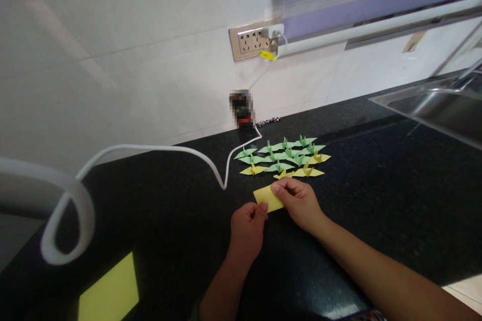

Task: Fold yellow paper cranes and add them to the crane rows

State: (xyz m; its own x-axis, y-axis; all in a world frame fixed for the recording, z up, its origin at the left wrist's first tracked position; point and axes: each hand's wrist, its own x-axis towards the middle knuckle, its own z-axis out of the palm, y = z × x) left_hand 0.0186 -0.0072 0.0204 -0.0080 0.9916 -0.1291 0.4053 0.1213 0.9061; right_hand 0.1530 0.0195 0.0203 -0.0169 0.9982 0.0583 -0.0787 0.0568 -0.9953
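Note:
Between both hands is a small piece of yellow paper (268, 197), raised over the black counter. My left hand (247, 228) pinches its lower left edge with the thumb on top. At the upper right edge, my right hand (297, 199) grips it between thumb and fingers. Just beyond the hands stand several folded paper cranes: green ones (289, 153) in rows at the back and yellow ones (309, 171) nearer to me. My right hand partly covers the nearest yellow crane (284, 174). Whether the held paper is folded, I cannot tell.
Yellow paper sheets (111, 291) lie at the lower left of the counter (169, 220). A white cable (184, 149) loops across the left side. Against the wall is a pixelated device (243, 108), below a socket panel (250, 40). A metal sink (444, 105) sits at the right.

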